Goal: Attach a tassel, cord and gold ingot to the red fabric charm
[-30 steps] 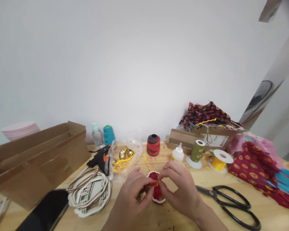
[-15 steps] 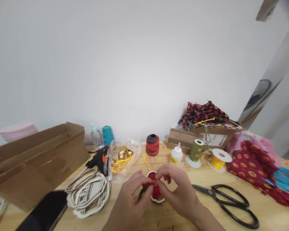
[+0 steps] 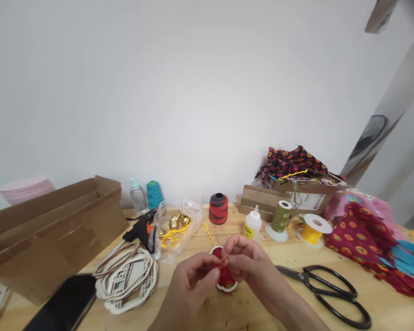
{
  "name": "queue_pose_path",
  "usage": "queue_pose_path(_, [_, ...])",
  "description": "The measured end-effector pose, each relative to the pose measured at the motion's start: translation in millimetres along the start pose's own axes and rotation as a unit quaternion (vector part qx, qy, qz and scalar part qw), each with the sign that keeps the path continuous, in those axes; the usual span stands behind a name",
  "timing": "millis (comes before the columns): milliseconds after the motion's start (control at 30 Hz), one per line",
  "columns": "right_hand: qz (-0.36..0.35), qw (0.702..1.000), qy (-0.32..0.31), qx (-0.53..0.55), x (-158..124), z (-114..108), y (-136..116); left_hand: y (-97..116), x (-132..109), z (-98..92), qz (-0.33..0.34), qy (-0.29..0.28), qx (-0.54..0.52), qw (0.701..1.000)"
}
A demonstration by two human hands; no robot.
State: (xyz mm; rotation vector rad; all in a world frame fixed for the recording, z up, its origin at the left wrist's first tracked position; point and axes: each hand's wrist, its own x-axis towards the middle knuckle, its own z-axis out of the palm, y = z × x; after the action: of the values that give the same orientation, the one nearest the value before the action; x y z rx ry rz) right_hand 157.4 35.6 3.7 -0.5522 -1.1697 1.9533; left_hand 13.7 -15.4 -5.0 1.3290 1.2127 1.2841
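A small red fabric piece with a scalloped white rim (image 3: 227, 279) lies on the table in front of me, a twisted yellow cord (image 3: 209, 234) running out from its far end. My left hand (image 3: 195, 281) comes in from the left, thumb and fingers bent closed at the fabric's near-left side. From the right, my right hand (image 3: 245, 259) pinches a thin red thread (image 3: 226, 258) over the middle of the piece. Fingertips of both hands nearly meet there and cover part of the fabric. What the left fingertips grip is too small to make out.
Scissors (image 3: 317, 287) lie at right, near a glue bottle (image 3: 252, 224), an olive thread spool (image 3: 281, 218) and a yellow cord spool (image 3: 312, 230). Wooden cut-outs (image 3: 126, 280), a glue gun (image 3: 141, 232), a bag of bells (image 3: 174, 225) and a cardboard box (image 3: 65, 234) stand left.
My right fingers have closed together into a pinch over the fabric, and red thread now shows between the hands. The left hand has shifted only slightly.
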Motion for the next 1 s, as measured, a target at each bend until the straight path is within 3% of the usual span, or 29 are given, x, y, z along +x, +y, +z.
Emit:
queue_pose_path(367, [0.013, 0.998, -0.046, 0.046, -0.9, 1.3, -3.8, 8.6, 2.4, 5.2, -0.038, 0.036, -0.069, 0.996])
queue_pose_path(467, [0.015, 0.998, -0.042, 0.046, -0.9, 2.2, -4.6, 10.6, 1.7, 5.3, -0.047, 0.049, -0.063, 0.996])
queue_pose_path(633, [0.003, 0.999, -0.044, 0.019, -1.0, 2.9, -5.2, 8.5, 0.2, 2.2, -0.044, 0.024, -0.057, 0.997])
queue_pose_path(800, [0.003, 0.999, -0.040, 0.025, -0.3, -0.2, -3.5, 4.3, 2.7, 0.1, -0.040, 0.024, 0.003, 0.999])
queue_pose_path(900, [-0.026, 0.999, -0.016, -0.027, 0.9, -2.8, -2.0, 3.5, 2.3, -0.9, -0.014, 0.033, 0.044, 0.998])
queue_pose_path(1000, [-0.082, 0.980, 0.009, -0.183, 2.2, -3.6, -1.7, 4.2, 0.7, -1.3, 0.006, 0.032, 0.080, 0.996])
